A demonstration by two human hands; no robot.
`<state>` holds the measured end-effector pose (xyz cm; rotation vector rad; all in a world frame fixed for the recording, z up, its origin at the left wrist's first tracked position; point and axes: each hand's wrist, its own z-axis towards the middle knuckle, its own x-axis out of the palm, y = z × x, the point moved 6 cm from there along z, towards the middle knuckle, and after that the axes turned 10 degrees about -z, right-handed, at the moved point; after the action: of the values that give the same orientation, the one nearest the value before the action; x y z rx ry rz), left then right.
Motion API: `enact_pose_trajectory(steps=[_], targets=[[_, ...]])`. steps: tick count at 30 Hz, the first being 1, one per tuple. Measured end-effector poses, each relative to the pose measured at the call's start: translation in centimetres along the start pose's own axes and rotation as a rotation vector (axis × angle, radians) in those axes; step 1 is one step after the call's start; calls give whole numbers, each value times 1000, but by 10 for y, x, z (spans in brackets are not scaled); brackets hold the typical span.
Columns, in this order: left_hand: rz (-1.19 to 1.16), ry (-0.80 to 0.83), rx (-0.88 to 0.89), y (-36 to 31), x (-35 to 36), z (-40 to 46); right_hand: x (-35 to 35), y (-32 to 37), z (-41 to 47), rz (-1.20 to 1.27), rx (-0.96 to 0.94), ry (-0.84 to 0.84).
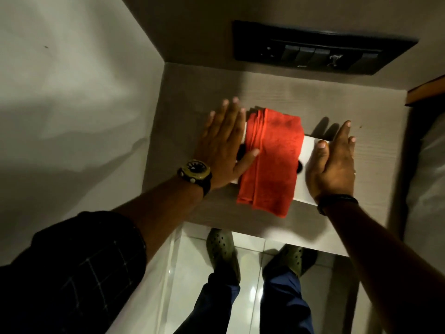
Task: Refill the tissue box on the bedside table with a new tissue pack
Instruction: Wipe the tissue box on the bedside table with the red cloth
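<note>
A white tissue box (307,153) lies on the bedside table (183,92). A folded red cloth (272,160) is draped across its top and hides most of the dark slot. My left hand (224,143) lies flat against the box's left end, fingers straight, thumb touching the cloth's edge. My right hand (332,162) rests with straight fingers on the box's right end, thumb on the top face. No tissue pack shows in this view.
A black switch panel (320,48) is set in the wall behind the table. White bedding (60,92) lies to the left, more bedding at the far right. My feet in green clogs (222,254) stand on white floor tiles below the table's front edge.
</note>
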<state>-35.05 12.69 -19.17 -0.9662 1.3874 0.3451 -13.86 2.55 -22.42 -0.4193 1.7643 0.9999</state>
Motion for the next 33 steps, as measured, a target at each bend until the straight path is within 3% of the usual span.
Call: enact_pose_trajectory(steps=[6,8,10,13,17,21,26,31,33], targets=[[9,55,-29,24,0,-3,-8,5,-2,-19,51,69],[16,23,-31,25,0,-3,-24,19,-9,16,64,-39],[3,18,-32,26,0,-2,-29,63,-22,17,-88,-122],[2,50,-43,25,0,-2,2,114,-41,-124,-284,18],[22,56,-53,25,-3,-2,27,112,-45,-377,-346,66],[26,82,-62,28,0,-3,18,92,-45,-427,-408,49],[62,65,-51,29,0,-4,1,54,-42,-484,-309,22],[67,51,-49,29,1,-4,-7,33,-49,-337,72,-65],[66,44,-47,29,2,-3,-7,33,-51,-348,116,-80]])
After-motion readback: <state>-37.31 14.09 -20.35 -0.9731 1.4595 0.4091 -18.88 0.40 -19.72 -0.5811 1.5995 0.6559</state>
